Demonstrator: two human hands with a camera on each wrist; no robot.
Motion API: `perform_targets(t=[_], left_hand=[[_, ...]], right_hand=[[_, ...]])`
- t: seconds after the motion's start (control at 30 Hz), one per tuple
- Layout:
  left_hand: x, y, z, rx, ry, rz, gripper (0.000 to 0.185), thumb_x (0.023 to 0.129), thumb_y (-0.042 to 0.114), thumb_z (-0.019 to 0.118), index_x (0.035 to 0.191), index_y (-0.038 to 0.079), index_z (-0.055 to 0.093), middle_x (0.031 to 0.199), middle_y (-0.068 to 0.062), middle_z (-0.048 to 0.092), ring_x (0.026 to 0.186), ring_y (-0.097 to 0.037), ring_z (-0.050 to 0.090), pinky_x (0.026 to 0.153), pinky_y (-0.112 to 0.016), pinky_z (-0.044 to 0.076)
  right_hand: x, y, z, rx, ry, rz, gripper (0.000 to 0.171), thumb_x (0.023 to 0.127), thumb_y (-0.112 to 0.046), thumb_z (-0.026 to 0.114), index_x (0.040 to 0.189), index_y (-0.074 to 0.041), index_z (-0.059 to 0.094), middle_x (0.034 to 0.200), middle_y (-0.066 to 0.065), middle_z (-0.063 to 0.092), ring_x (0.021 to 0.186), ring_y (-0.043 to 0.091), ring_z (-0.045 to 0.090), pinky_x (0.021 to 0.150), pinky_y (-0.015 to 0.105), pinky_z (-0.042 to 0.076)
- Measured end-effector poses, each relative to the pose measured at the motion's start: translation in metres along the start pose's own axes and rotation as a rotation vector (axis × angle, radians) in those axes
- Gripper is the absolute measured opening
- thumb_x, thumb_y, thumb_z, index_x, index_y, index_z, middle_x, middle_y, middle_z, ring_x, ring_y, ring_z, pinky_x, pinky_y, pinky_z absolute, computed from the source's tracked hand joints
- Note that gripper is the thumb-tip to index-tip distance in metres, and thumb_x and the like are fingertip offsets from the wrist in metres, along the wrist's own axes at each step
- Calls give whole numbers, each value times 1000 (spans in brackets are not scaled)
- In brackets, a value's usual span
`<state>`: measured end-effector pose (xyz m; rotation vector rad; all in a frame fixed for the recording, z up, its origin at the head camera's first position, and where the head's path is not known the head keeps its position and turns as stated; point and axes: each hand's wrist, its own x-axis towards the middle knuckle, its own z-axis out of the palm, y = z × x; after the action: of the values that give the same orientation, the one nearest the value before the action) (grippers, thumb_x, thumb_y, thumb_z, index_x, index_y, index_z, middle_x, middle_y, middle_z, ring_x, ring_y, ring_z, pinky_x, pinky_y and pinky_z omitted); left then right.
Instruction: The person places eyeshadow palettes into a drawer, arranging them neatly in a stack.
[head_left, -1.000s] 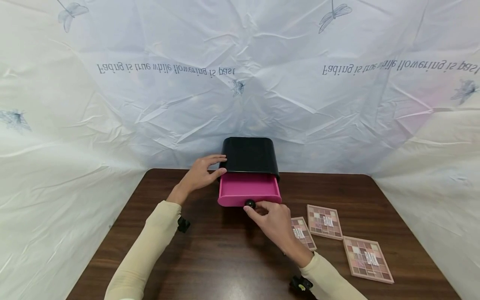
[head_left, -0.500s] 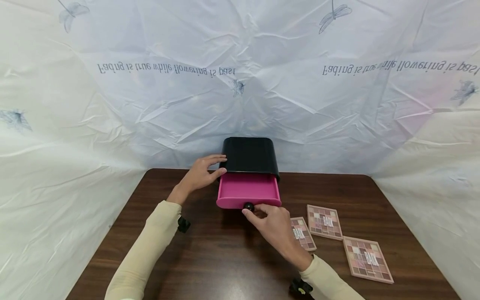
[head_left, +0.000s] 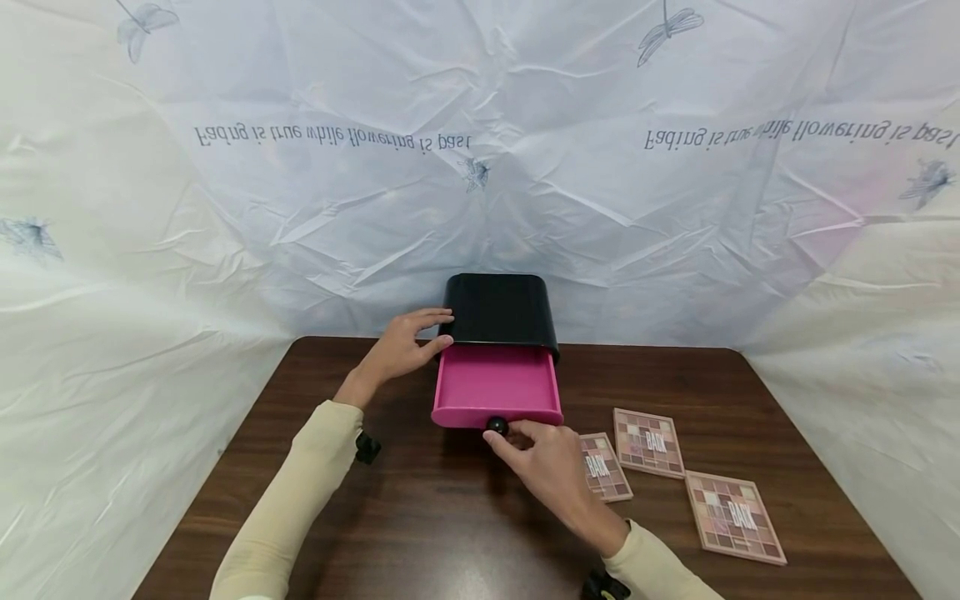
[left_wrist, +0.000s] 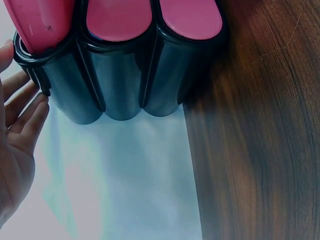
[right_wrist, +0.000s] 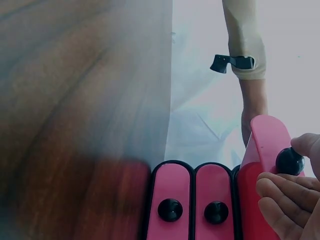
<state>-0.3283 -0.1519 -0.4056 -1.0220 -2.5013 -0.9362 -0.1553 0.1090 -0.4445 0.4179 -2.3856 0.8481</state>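
Note:
A black drawer unit (head_left: 498, 310) with pink drawers stands at the back of the table. Its top drawer (head_left: 497, 379) is pulled well out, and no item shows inside it. My left hand (head_left: 401, 346) rests against the unit's left side, thumb and fingers extended. The left wrist view shows that hand (left_wrist: 17, 135) with its fingertips along the black shell. My right hand (head_left: 547, 462) pinches the round black drawer knob (head_left: 497, 426) between thumb and fingers. In the right wrist view, the two lower drawers (right_wrist: 172, 187) are pushed in, each with its own black knob.
To the right of my right hand lie three eyeshadow palettes, one farther back (head_left: 648, 442), one at the right (head_left: 735, 517) and one partly behind the hand (head_left: 606, 467). A white printed sheet (head_left: 480, 208) hangs behind the brown wooden table (head_left: 420, 533).
My right hand has drawn the top drawer a little farther out toward me by its knob. The left hand has stayed in place against the unit.

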Motion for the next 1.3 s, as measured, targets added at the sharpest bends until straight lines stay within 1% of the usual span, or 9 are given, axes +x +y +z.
perform_targets(t=[0.23,0.33,0.43,0.7,0.93,1.13,1.3], left_hand=[[0,0,0,3,3,10,51,102,43,63,140,10,64,145,-8,59,131,-31,59,108,-51,47],[0,0,0,3,1,12,50,102,42,63,140,9,64,145,-8,59,131,-31,59,108,-52,47],[0,0,0,-1,3,8,48,102,39,65,140,9,64,145,-8,59,131,-31,59,108,-52,47],[0,0,0,-3,3,0,48,101,39,65,140,10,64,145,-8,59,130,-31,59,108,-52,46],[1,-2,1,14,8,13,49,102,41,64,140,10,64,145,-8,60,131,-30,59,109,-51,46],[1,-1,1,11,0,10,51,102,43,63,140,10,64,146,-8,59,132,-30,58,109,-51,46],[1,-1,0,3,-2,4,49,101,40,64,140,10,64,145,-8,59,131,-30,59,109,-50,46]], right_hand=[[-8,-2,-2,40,-7,3,24,84,-44,84,77,-22,78,67,-16,68,55,-10,51,50,14,41],[-12,-3,-2,48,-13,3,22,84,-43,85,77,-23,78,67,-17,68,55,-12,48,50,12,40],[-15,-3,-3,45,-12,-4,21,83,-42,86,76,-24,78,66,-18,68,55,-14,48,51,11,40],[-24,-3,-2,35,28,-39,21,78,-40,89,75,-23,79,66,-15,71,58,-10,60,54,12,43],[-30,-5,-3,22,10,-24,23,78,-43,89,74,-23,79,66,-14,72,58,-5,64,54,13,45],[-33,-6,-3,4,-23,3,23,79,-46,87,73,-27,76,67,-18,70,59,-8,61,54,13,43],[-35,-5,-3,23,-33,22,24,80,-48,86,75,-26,78,68,-18,71,60,-8,61,55,15,46]])
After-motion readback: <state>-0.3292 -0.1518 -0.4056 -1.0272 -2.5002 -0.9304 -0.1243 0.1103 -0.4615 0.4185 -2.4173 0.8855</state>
